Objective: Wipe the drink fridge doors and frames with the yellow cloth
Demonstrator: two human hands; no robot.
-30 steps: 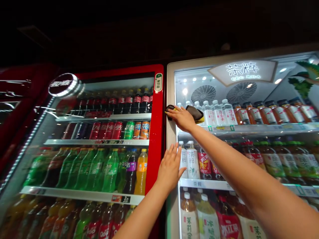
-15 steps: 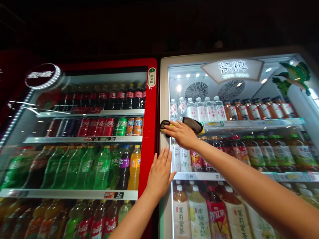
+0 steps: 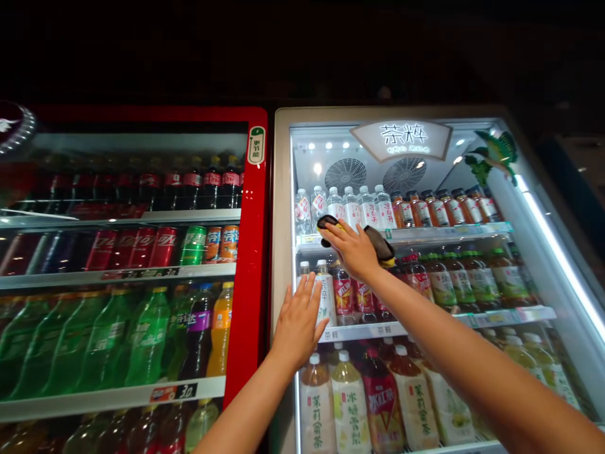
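My right hand (image 3: 353, 251) presses a dark grey-brown cloth (image 3: 379, 244) with yellow edges against the glass door of the pale-framed drinks fridge (image 3: 282, 202). Parts of the cloth stick out on both sides of the hand, level with the upper shelf. Lower and to the left, my left hand (image 3: 297, 321) lies flat at the left edge of that door, fingers stretched upward, holding nothing. Behind the glass stand clear water bottles (image 3: 350, 205) and, below them, red-labelled drink bottles (image 3: 343, 293), partly hidden by my hands and arms.
A red-framed fridge (image 3: 250, 252) with cans and green bottles (image 3: 150, 334) stands close on the left. A lit fan-shaped sign (image 3: 401, 140) and a green leafy decoration (image 3: 494, 154) are at the top of the right fridge. Above both fridges it is dark.
My right hand has moved the cloth rightward across the glass, away from the door's left frame. My left hand stays flat near the door edge. The view has shifted to the right.
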